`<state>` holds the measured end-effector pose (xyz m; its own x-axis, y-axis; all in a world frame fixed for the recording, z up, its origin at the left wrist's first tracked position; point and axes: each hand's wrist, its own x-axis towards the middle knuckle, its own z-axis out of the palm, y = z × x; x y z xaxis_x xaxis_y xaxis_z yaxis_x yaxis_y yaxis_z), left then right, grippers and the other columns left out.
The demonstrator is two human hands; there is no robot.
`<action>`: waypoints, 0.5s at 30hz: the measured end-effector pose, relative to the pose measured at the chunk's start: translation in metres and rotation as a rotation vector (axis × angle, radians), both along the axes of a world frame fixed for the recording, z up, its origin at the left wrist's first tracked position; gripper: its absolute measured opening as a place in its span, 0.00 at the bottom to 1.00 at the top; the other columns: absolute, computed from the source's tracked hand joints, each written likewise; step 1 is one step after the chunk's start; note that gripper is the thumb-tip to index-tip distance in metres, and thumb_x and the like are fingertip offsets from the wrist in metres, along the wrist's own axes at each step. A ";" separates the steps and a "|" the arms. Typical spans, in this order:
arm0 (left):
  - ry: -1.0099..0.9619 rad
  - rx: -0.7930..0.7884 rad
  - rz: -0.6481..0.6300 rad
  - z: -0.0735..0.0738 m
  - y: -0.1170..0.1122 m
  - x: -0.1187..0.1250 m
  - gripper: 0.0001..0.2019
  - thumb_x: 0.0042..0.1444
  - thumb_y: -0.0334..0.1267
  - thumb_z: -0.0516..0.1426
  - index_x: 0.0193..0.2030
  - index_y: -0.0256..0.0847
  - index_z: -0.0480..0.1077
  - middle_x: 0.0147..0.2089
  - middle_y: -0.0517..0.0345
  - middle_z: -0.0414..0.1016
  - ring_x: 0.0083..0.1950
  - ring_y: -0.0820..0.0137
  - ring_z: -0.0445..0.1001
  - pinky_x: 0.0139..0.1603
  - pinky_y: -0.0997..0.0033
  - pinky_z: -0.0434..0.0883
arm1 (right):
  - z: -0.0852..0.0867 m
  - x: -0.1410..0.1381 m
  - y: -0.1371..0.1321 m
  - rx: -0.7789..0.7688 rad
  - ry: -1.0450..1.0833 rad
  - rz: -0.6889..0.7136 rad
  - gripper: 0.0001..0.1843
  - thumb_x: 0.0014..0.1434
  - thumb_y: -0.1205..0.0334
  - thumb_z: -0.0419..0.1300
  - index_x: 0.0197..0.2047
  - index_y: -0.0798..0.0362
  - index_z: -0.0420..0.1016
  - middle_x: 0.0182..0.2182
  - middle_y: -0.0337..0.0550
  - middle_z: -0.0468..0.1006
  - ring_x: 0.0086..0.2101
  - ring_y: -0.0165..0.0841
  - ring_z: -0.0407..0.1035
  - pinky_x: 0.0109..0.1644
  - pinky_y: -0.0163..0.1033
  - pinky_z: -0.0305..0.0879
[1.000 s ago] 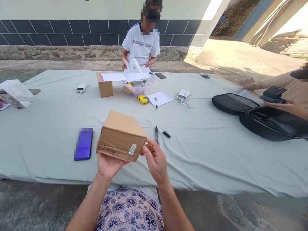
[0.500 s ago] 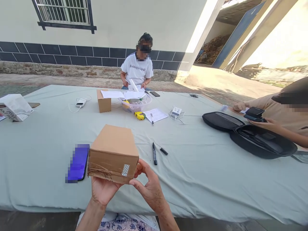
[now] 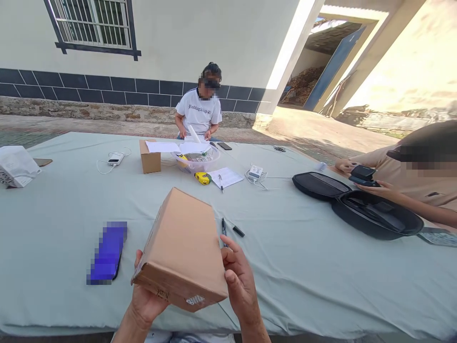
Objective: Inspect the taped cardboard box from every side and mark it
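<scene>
A closed brown cardboard box [image 3: 189, 238], tilted, rests on my left hand [image 3: 146, 302] above the table. That hand grips it from below and the left, with most fingers hidden under it. A small white patterned label and dark marks show on the near side. My right hand [image 3: 239, 276] is at the box's right edge, its fingers apart and loosely bent; the fingertips reach the edge, and whether they press on it I cannot tell. Just beyond them lies an uncapped black marker [image 3: 223, 226], partly hidden, with its cap [image 3: 238, 231] beside it.
A phone [image 3: 109, 255] lies left of the box. Farther back are a small carton [image 3: 150, 163], a plastic basket [image 3: 200, 166], a yellow tape measure [image 3: 203, 178], paper [image 3: 230, 177] and a white device [image 3: 255, 172]. One person sits opposite; another at right handles a device over an open black case [image 3: 374, 221].
The box has come closer and turned, so its top faces me more. My right hand has gone from its lower corner to its right edge, fingers looser. The view has shifted slightly.
</scene>
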<state>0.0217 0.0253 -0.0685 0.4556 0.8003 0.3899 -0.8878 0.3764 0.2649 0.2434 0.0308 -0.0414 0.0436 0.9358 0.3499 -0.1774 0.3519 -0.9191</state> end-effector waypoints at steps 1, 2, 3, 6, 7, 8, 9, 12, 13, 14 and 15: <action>0.001 -0.006 -0.001 0.000 -0.001 0.000 0.36 0.71 0.62 0.38 0.69 0.43 0.70 0.71 0.53 0.68 0.69 0.54 0.72 0.75 0.52 0.58 | -0.001 0.001 0.001 -0.014 0.021 -0.010 0.38 0.61 0.33 0.63 0.67 0.45 0.70 0.30 0.38 0.71 0.30 0.33 0.67 0.34 0.37 0.67; 0.003 -0.010 -0.008 0.000 -0.001 0.000 0.36 0.71 0.62 0.39 0.69 0.42 0.71 0.70 0.53 0.69 0.68 0.54 0.73 0.75 0.52 0.57 | -0.001 0.001 0.002 -0.024 0.037 -0.023 0.37 0.61 0.34 0.63 0.66 0.45 0.69 0.30 0.38 0.71 0.29 0.33 0.67 0.34 0.37 0.67; 0.006 -0.014 -0.020 0.000 -0.002 0.000 0.36 0.71 0.62 0.39 0.68 0.42 0.71 0.69 0.52 0.70 0.68 0.54 0.73 0.76 0.52 0.57 | -0.002 0.003 0.003 -0.031 0.045 -0.041 0.35 0.62 0.36 0.64 0.66 0.45 0.70 0.30 0.37 0.71 0.29 0.32 0.67 0.34 0.36 0.67; 0.025 -0.044 -0.066 -0.002 -0.006 0.001 0.33 0.72 0.59 0.40 0.66 0.45 0.73 0.67 0.55 0.74 0.67 0.55 0.74 0.76 0.53 0.55 | -0.003 0.009 0.009 -0.057 0.023 -0.152 0.31 0.61 0.38 0.65 0.61 0.46 0.73 0.32 0.39 0.73 0.31 0.33 0.69 0.37 0.38 0.70; 0.037 -0.064 -0.079 -0.003 -0.007 0.001 0.32 0.72 0.59 0.41 0.66 0.47 0.75 0.66 0.56 0.74 0.67 0.56 0.74 0.76 0.54 0.55 | -0.003 0.011 0.011 -0.076 0.013 -0.203 0.31 0.60 0.38 0.66 0.60 0.47 0.73 0.34 0.41 0.75 0.34 0.35 0.71 0.39 0.39 0.71; 0.049 -0.082 -0.091 -0.004 -0.009 0.002 0.31 0.72 0.58 0.41 0.64 0.48 0.76 0.66 0.58 0.75 0.67 0.56 0.74 0.76 0.55 0.55 | -0.003 0.013 0.012 -0.098 0.009 -0.252 0.32 0.59 0.38 0.67 0.59 0.47 0.73 0.38 0.43 0.77 0.37 0.37 0.73 0.42 0.41 0.73; 0.062 -0.096 -0.105 -0.005 -0.010 0.003 0.30 0.72 0.58 0.43 0.63 0.48 0.77 0.65 0.59 0.76 0.67 0.56 0.74 0.76 0.56 0.56 | -0.003 0.014 0.014 -0.121 0.009 -0.290 0.33 0.59 0.37 0.67 0.60 0.47 0.72 0.43 0.47 0.78 0.42 0.39 0.75 0.46 0.43 0.74; 0.103 -0.115 -0.165 -0.005 -0.014 0.007 0.27 0.69 0.60 0.49 0.61 0.49 0.78 0.64 0.61 0.78 0.65 0.56 0.76 0.72 0.58 0.61 | 0.000 0.015 0.014 -0.191 0.029 -0.305 0.39 0.61 0.35 0.63 0.68 0.45 0.65 0.61 0.53 0.75 0.60 0.46 0.70 0.58 0.48 0.71; 0.116 -0.123 -0.180 -0.005 -0.015 0.009 0.27 0.67 0.61 0.51 0.60 0.50 0.79 0.63 0.61 0.78 0.64 0.55 0.76 0.71 0.58 0.63 | 0.001 0.015 0.013 -0.210 0.035 -0.287 0.40 0.63 0.35 0.61 0.71 0.44 0.62 0.66 0.53 0.71 0.65 0.47 0.66 0.60 0.48 0.70; 0.130 -0.136 -0.186 -0.004 -0.016 0.010 0.26 0.66 0.62 0.53 0.59 0.50 0.79 0.62 0.61 0.79 0.64 0.55 0.77 0.70 0.58 0.64 | 0.003 0.015 0.011 -0.227 0.041 -0.263 0.40 0.64 0.35 0.59 0.72 0.43 0.60 0.70 0.51 0.67 0.68 0.47 0.62 0.62 0.48 0.69; 0.143 -0.154 -0.186 -0.004 -0.017 0.011 0.26 0.65 0.62 0.54 0.59 0.50 0.80 0.62 0.61 0.79 0.63 0.56 0.77 0.69 0.58 0.65 | 0.005 0.015 0.010 -0.240 0.050 -0.238 0.40 0.65 0.35 0.57 0.73 0.43 0.58 0.71 0.50 0.65 0.70 0.47 0.60 0.62 0.47 0.69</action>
<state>0.0331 0.0080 -0.0723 0.6419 0.7426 0.1912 -0.7574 0.5750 0.3094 0.2580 0.0411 -0.0364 0.2825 0.9526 0.1128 -0.1628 0.1635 -0.9730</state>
